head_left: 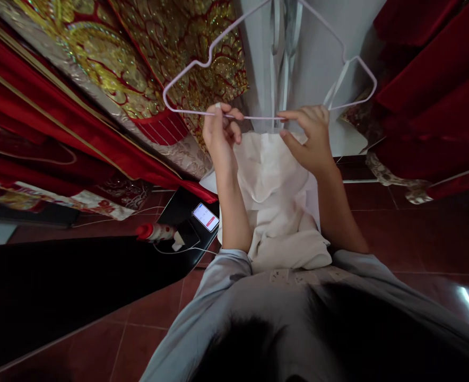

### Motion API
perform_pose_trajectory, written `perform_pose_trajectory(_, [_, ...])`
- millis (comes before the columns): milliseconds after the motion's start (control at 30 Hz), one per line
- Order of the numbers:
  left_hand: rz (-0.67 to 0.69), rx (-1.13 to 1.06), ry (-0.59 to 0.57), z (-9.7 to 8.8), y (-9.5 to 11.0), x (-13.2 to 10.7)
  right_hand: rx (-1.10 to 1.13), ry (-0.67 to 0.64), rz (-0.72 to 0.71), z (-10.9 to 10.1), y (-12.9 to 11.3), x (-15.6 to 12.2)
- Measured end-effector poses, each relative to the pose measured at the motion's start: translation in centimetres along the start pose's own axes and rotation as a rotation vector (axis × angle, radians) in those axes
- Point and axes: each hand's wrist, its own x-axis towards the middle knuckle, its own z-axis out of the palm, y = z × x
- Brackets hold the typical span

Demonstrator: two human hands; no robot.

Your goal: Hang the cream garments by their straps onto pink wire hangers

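Observation:
A pale pink clothes hanger [197, 64] is held up in front of me, its long bottom bar towards me. My left hand [221, 138] pinches that bar left of its middle, with the fingers curled around it. On the right half of the bar, my right hand [312, 132] has its fingers over it, the thumb a little lower and apart. A thin white strap [339, 85] loops over the hanger's right shoulder and runs down behind my right hand. Below the hands, a cream-white garment [272, 170] hangs between my forearms and bunches up near my body.
Gold-sequinned red garments [171, 58] hang at left, dark red ones [437, 90] at right. Whitish ribbons [274, 58] hang straight ahead. On a black bench [79, 286] at lower left lie a lit phone [206, 217], a red-capped bottle [157, 232] and a white cable.

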Motion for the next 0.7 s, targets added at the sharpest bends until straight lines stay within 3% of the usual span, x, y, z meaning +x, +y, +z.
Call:
perform_pose_trajectory(167, [-0.010, -0.029, -0.012, 0.6, -0.2, -0.1, 0.210, 0.487, 0.170, -1.8, 2.4, 0.8])
perform_pose_trajectory(233, [-0.020, -0.021, -0.001, 0.8, -0.1, -0.1, 0.241, 0.573, 0.279, -2.8, 3.3, 1.4])
perform_pose_trajectory(333, [-0.034, -0.017, 0.025, 1.1, 0.0, -0.2, 0.312, 0.456, 0.420, -4.0, 3.1, 2.1])
perform_pose_trajectory(467, [0.019, -0.028, 0.042, 1.1, -0.3, -0.1, 0.341, 0.301, 0.422, -4.6, 0.7, 2.7])
perform_pose_trajectory(600, [0.021, -0.010, 0.076, 0.9, -0.8, 0.3, 0.375, 0.359, 0.282, -5.1, -0.9, 3.4])
perform_pose_trajectory(700, [0.013, 0.009, 0.090, 0.9, -0.9, 0.4, 0.393, 0.410, 0.077, -5.6, 0.4, 4.7])
